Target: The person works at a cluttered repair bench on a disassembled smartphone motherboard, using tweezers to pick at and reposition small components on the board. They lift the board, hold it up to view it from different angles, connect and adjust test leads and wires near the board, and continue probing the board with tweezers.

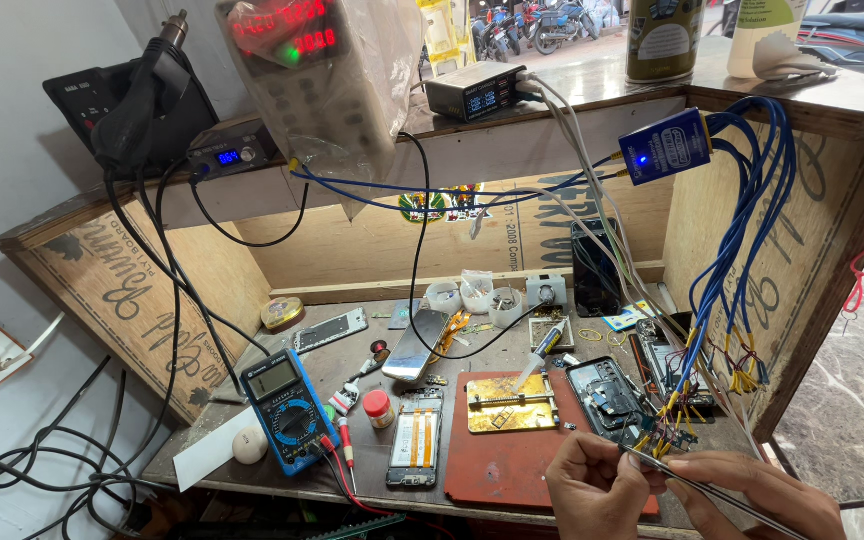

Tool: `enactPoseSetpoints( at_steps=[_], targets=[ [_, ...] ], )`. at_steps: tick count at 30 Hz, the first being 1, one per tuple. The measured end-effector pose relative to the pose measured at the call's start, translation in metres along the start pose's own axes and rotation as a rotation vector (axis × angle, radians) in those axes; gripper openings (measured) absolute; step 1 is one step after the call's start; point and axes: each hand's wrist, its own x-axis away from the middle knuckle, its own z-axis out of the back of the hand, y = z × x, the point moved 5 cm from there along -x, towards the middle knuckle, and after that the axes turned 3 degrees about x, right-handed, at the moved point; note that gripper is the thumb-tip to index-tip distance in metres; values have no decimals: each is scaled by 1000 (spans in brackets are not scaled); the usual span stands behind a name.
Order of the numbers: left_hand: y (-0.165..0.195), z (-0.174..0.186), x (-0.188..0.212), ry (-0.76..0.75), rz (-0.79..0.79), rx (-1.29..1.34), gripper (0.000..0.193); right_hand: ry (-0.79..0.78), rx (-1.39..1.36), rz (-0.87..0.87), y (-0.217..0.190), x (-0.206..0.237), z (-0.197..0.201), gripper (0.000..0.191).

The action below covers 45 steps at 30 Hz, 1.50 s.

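My left hand (592, 485) is at the front edge of the bench with its fingers pinched around something small that I cannot make out. My right hand (767, 495) holds thin metal tweezers (677, 478) whose tips reach the left fingers. Both hands hover over the front right corner of a red work mat (497, 465). Just beyond them lies an opened black phone (607, 395) with its insides showing, under a bundle of blue wires (742, 240) ending in small clips.
On the mat sits a gold metal fixture (512, 402). Left of it lie an opened phone frame (415, 437), a small red-capped bottle (379, 408) and a blue multimeter (287, 410). Small white cups (474, 295) stand at the back; a power supply (327, 70) rests on the shelf above.
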Motion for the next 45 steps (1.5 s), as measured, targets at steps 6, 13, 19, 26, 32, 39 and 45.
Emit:
enactPoseSetpoints(
  at_steps=[6,13,19,26,32,39,45],
  targets=[
    [0,2,0,-3,-3,-6,11,47,-13,113,-4,-1,-2,37],
    [1,2,0,-11,-12,11,12,41,-17,127,-9,-3,-2,37],
    [2,0,0,10,22,23,11,50,-21,159,-20,-4,0,36],
    [8,-3,3,20,1,4,11,6,112,467,-49,-7,6,39],
    [10,-5,4,13,-13,14,11,-31,208,643,-60,-9,8,42],
    [6,-2,5,22,4,28,10,-17,193,665,-68,-11,9,38],
    [6,-5,9,-24,-76,73,9,85,122,571,-86,-13,11,27]
  ],
)
